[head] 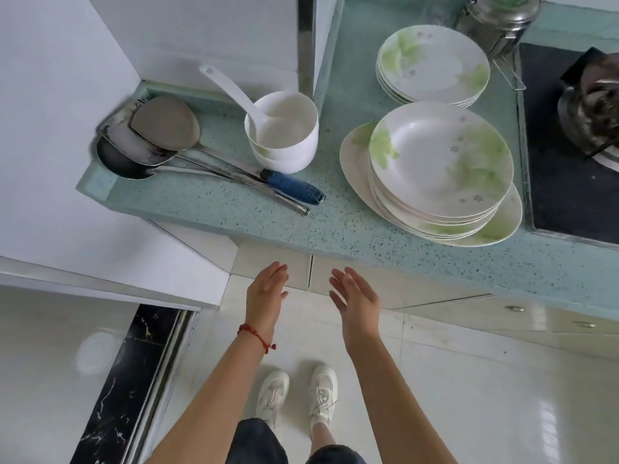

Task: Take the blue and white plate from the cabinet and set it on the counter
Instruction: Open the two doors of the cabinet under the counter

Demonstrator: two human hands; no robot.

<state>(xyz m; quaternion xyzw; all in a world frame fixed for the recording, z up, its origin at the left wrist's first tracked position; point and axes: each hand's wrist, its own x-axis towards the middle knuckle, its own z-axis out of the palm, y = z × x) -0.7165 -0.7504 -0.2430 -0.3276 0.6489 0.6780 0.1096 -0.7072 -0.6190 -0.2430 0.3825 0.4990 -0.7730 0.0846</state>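
No blue and white plate shows in the head view. My left hand [266, 288] and my right hand [356, 298] hang in front of me with fingers apart and nothing in them. Both are held below the front edge of the teal speckled counter [335, 226], just before the cream cabinet doors [395, 289] under it. The doors look closed, and the seam between two of them runs between my hands. A red string bracelet circles my left wrist.
On the counter stand two stacks of green-flowered white plates [438, 159] [432, 61], stacked white bowls [284, 139] holding a white ladle, and metal spatulas [160, 128] with a blue-handled tool [294, 190]. A black stove [569, 182] lies right, a metal jar [499, 18] behind.
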